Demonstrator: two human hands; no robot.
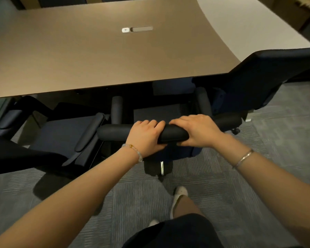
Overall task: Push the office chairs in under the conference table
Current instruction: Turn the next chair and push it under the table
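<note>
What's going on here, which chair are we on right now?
Both hands, left and right, grip the top of the middle chair's backrest, facing the conference table. Its seat is partly under the table edge. The chair on the left sits angled and further out; the one on the right is turned too.

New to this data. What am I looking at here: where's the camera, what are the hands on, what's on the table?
There is no robot. One wide-angle camera worn on a person's head looks forward and down. The left hand and right hand both grip the padded top edge of the middle chair's backrest, facing the conference table. Its front reaches under the table edge. A second chair sits to the left and a third chair to the right. The tabletop carries only a built-in cable slot.
</note>
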